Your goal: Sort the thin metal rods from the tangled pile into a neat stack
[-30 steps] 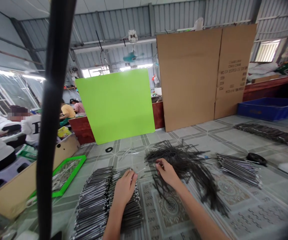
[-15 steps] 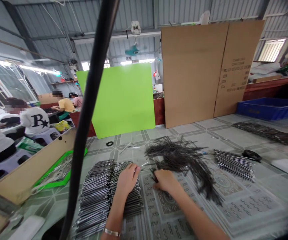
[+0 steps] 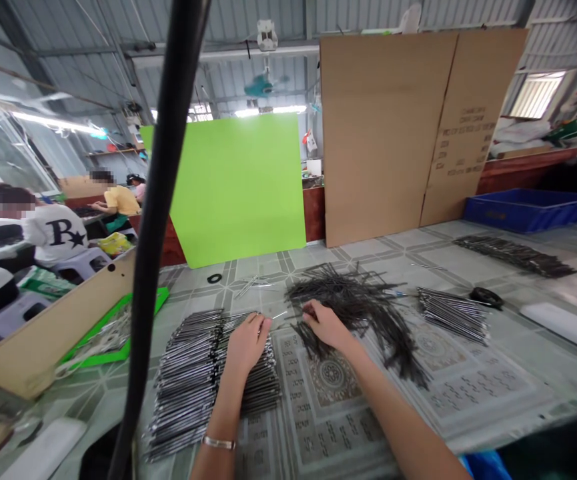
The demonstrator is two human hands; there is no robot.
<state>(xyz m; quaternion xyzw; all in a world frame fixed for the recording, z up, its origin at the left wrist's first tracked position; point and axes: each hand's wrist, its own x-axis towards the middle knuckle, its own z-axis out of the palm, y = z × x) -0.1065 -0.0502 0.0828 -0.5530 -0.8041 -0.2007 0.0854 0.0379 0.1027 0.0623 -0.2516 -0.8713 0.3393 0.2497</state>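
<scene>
Left of strand pile [image 3: 341, 285], left hand [image 3: 247, 341] pinches thin rod [image 3: 279, 315]; right hand [image 3: 327, 325] curled by pile, hold unclear. Behind pile: cardboard [image 3: 385, 133], print illegible. Far left: shirt [image 3: 43, 225], "R", star.

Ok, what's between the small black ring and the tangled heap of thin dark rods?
A few thin, loose silver rods on the patterned grey table; head view.

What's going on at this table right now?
A person's left hand, over neatly stacked, dark metallic rods, appears to pinch a thin, pale rod. Their right hand is at a loose, tangled pile of thin, dark strands; whether it grips any is unclear.
</scene>
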